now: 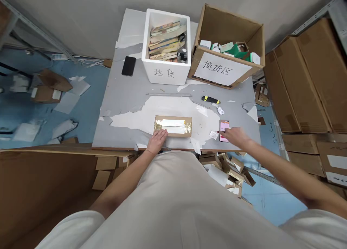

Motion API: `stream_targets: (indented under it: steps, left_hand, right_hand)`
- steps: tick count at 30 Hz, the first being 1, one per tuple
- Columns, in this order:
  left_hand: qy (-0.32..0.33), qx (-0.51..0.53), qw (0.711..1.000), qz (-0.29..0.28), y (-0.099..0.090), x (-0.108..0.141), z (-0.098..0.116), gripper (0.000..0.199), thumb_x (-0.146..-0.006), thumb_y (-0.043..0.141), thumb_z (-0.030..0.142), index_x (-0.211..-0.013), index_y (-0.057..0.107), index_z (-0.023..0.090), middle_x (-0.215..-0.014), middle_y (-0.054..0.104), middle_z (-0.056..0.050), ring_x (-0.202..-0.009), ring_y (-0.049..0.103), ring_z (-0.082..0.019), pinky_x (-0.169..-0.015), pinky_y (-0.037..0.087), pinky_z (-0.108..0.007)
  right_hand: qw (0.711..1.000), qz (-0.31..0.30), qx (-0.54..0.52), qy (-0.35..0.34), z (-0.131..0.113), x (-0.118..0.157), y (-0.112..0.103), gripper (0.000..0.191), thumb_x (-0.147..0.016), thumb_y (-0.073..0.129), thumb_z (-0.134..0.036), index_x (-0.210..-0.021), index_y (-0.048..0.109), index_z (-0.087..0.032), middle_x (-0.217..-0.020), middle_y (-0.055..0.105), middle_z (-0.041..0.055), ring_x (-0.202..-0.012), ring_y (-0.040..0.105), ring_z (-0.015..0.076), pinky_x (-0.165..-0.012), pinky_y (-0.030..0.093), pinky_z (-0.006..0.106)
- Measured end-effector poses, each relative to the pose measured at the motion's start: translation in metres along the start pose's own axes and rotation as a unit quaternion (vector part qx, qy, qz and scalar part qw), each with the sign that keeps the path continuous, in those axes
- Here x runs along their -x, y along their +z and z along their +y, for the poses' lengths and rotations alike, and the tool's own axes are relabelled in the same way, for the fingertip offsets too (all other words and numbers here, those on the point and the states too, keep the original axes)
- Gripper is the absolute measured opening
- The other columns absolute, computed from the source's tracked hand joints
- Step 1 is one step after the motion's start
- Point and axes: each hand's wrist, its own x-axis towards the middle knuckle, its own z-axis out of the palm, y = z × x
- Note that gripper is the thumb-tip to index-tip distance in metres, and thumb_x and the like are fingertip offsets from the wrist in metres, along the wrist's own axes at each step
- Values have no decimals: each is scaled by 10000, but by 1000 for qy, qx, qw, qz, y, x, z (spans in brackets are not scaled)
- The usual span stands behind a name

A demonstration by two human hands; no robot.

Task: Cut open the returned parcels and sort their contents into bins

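Note:
A small taped cardboard box (177,133) with a white label on top lies near the table's front edge. My left hand (157,142) rests on its lower left corner, fingers laid flat and not wrapped round it. On the right, a phone (224,126) with a lit pink and orange screen lies face up. My right hand (236,136) reaches over it with a finger stretched onto the screen; the other fingers are partly hidden. Beside the phone sits a small white printed slip (214,134). A yellow and black utility knife (210,99) lies farther back.
A white foam box (166,73) of books and an open cardboard carton (230,83) of small boxes stand at the table's back. A dark phone (128,66) lies at left. Torn paper covers parts of the table (119,97); large cartons (300,82) stand at right.

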Motion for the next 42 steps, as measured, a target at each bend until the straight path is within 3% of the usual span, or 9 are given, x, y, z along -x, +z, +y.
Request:
stream_targets:
  steps: [3,6,10,12,16,20,26,33,42]
  left_hand:
    - [-6,-11,1000,-10,-7,-3,6,489,-843,338,25,-1239,586,169,-1259,625,-116,-1240,533,-231,-1022,416,-428]
    - [-23,-24,999,-20,-20,-8,15,456,-848,375,65,-1238,582,179,-1252,627,-121,-1218,548,-239,-1007,408,-419]
    - [-38,-15,998,-45,-41,-23,18,419,-853,509,223,-1270,539,216,-1266,604,-134,-1172,567,-278,-1035,352,-484]
    - [-37,-13,998,-56,-48,-35,13,599,-772,643,325,-1335,474,211,-1360,517,-173,-1258,483,-338,-1075,284,-542]
    - [-35,-35,994,-101,-51,-62,1,1096,-531,816,479,-1447,301,166,-1510,275,-235,-1393,231,-435,-1106,145,-626]
    - [-43,-40,986,-154,-49,-78,-5,1233,-452,833,517,-1465,235,144,-1477,306,-254,-1372,228,-464,-1076,137,-678]
    - [-23,-11,991,-131,-51,-83,-8,1123,-473,797,479,-1417,298,129,-1345,413,-231,-1259,364,-414,-1056,286,-566]
    - [-16,1,995,-98,-54,-102,-40,1095,-484,773,474,-1408,291,135,-1352,382,-208,-1254,342,-405,-1069,274,-537]
    - [-37,17,994,-103,-51,-113,-53,1089,-461,789,456,-1398,331,144,-1320,403,-190,-1241,342,-411,-1059,299,-531]
  right_hand:
    - [992,68,-107,11,16,14,35,665,-830,381,-42,-1420,402,-348,-1072,650,99,-735,650,184,-604,427,269]
    - [938,169,-300,38,-1,5,63,538,-903,381,-193,-1432,396,-293,-1037,660,82,-779,631,188,-672,477,307]
    - [765,217,-602,72,-59,-32,85,548,-931,384,-406,-1426,412,-172,-730,631,29,-579,547,150,-606,500,314]
    - [673,211,-704,84,-84,-47,92,624,-884,471,-472,-1421,418,-160,-717,620,19,-507,496,124,-514,478,288]
    - [576,209,-785,86,-107,-62,103,705,-792,595,-511,-1398,452,-179,-754,629,17,-470,464,92,-423,427,244]
    - [546,197,-810,84,-108,-64,107,758,-778,612,-512,-1423,416,-165,-606,567,-30,-457,466,101,-399,416,233]
    - [531,182,-825,67,-104,-70,105,791,-765,643,-502,-1437,391,-169,-585,560,-46,-444,462,94,-390,405,224]
    - [499,210,-841,21,-98,-105,77,742,-787,622,-494,-1432,384,-216,-891,640,27,-448,468,54,-368,370,204]
    - [524,160,-836,-4,-83,-123,69,757,-800,619,-470,-1456,344,-215,-832,628,11,-406,414,39,-342,322,192]
